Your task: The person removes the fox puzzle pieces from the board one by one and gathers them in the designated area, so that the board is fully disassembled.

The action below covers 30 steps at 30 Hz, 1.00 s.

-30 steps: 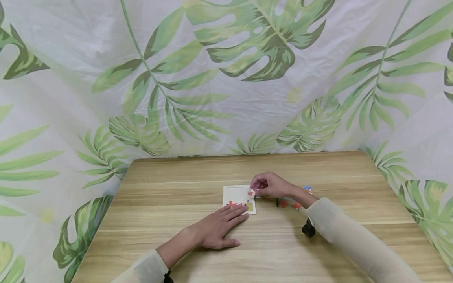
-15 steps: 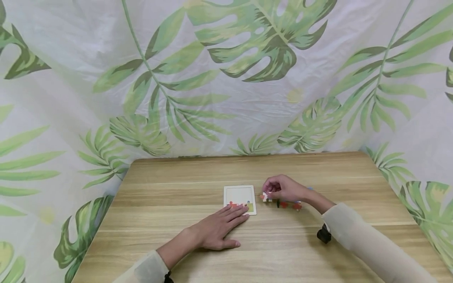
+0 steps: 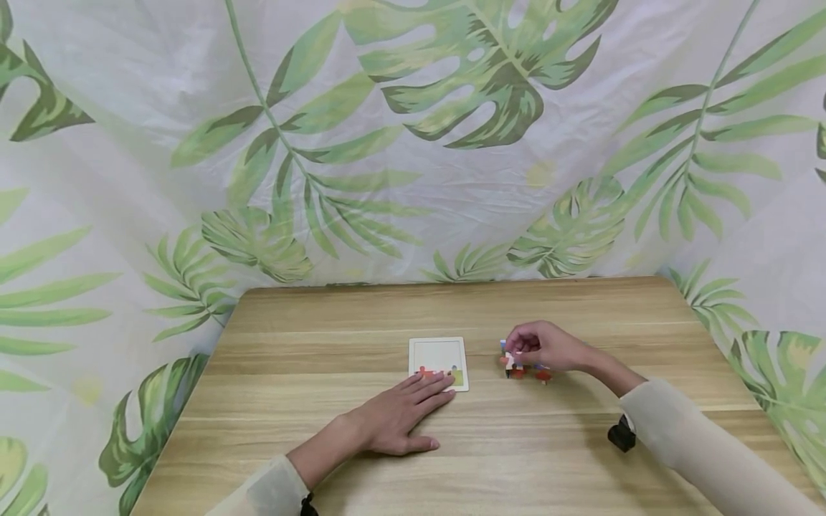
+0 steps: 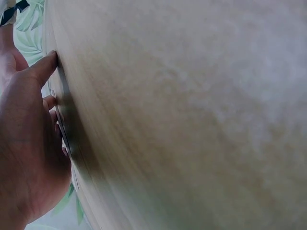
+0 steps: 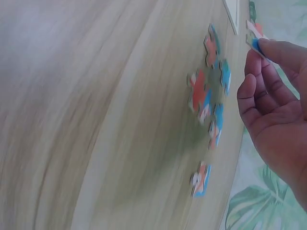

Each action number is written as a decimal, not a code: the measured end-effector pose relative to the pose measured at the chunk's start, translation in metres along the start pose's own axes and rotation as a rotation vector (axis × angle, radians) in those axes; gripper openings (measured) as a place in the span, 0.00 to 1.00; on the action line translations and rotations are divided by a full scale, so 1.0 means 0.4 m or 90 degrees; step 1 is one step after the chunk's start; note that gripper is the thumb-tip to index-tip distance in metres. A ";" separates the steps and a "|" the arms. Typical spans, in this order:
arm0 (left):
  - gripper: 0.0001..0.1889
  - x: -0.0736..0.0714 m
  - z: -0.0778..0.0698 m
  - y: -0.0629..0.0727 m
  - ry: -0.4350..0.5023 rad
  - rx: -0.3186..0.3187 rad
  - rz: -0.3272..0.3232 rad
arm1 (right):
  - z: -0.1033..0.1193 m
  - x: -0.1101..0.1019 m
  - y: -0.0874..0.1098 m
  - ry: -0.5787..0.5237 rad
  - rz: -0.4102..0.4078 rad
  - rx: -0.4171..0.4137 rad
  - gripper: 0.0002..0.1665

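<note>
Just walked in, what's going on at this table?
A person is working on a small jigsaw at a wooden table. The left hand lies across the near edge of a white puzzle tray. The right hand pinches a puzzle piece off the table, by the loose pieces right of the tray. Coloured pieces line the tray's near side, partly hidden by fingers; the rest of the tray looks bare.
</note>
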State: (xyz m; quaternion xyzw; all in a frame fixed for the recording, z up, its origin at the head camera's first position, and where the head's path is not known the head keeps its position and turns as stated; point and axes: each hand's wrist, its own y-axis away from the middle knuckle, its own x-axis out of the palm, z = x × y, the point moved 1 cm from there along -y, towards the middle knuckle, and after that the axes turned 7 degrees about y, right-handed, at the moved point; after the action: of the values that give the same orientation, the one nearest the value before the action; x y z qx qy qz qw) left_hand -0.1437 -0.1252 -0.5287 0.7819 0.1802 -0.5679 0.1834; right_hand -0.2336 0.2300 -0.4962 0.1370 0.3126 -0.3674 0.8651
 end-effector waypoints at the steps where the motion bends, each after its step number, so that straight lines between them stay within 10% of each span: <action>1: 0.43 0.000 0.000 0.000 0.001 -0.001 0.001 | -0.002 -0.004 0.006 0.000 -0.002 -0.002 0.06; 30: 0.43 0.006 0.006 0.000 0.013 0.001 -0.007 | -0.076 -0.072 0.146 -0.009 -0.013 0.021 0.08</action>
State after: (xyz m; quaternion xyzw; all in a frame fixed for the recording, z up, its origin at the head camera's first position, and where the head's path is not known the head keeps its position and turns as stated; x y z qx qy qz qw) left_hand -0.1450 -0.1262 -0.5316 0.7866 0.1858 -0.5614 0.1776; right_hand -0.2203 0.3006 -0.5006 0.1450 0.3016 -0.3823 0.8613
